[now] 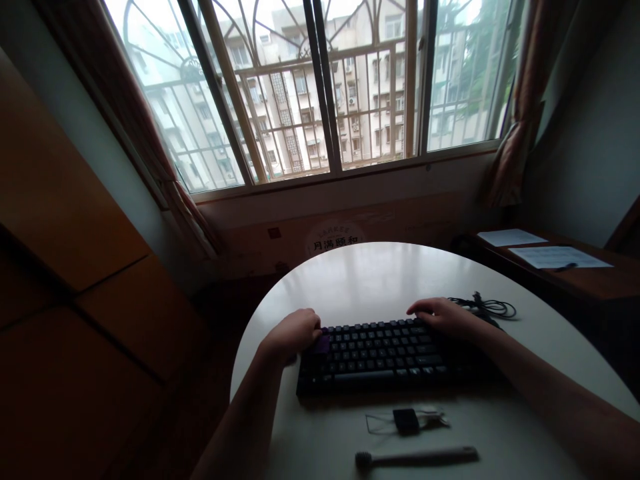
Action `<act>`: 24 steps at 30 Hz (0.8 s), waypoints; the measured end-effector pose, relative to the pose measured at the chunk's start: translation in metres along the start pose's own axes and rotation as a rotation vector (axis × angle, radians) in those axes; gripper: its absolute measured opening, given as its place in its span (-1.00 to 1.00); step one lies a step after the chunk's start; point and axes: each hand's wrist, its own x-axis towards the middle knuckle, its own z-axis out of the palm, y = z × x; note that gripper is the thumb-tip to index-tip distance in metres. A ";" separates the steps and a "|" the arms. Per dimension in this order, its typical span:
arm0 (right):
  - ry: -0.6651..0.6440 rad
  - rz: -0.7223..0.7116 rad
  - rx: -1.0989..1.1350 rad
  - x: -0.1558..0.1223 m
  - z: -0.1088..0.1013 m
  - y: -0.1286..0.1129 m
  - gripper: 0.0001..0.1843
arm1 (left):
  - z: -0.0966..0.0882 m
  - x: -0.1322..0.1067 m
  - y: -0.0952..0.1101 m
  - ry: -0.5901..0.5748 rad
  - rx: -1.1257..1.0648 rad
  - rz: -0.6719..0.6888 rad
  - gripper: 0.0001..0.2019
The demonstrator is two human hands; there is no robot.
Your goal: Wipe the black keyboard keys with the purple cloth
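Observation:
A black keyboard lies on the round white table, its near edge toward me. At its far left corner is my left hand, with fingers closed against the edge; the fingertips are partly hidden. A small purple patch shows on the keyboard beside those fingers; whether it is keycaps or cloth is unclear. My right hand lies over the far right part of the keyboard, its fingers bent around the far edge. A coiled black cable lies just beyond this hand.
Nearer me are a wire keycap puller with a black handle and a grey toothbrush-like brush. The round table curves beneath a barred window. Papers lie on a brown surface at right; a wooden cabinet stands left.

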 end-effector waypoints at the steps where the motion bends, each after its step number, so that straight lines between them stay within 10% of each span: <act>1: -0.001 0.000 -0.003 0.000 0.000 0.000 -0.66 | -0.001 0.000 -0.002 -0.004 -0.013 0.005 -0.82; 24: -0.006 0.004 0.019 0.000 -0.001 0.000 -0.66 | 0.012 0.013 -0.041 -0.194 -0.536 -0.036 -0.60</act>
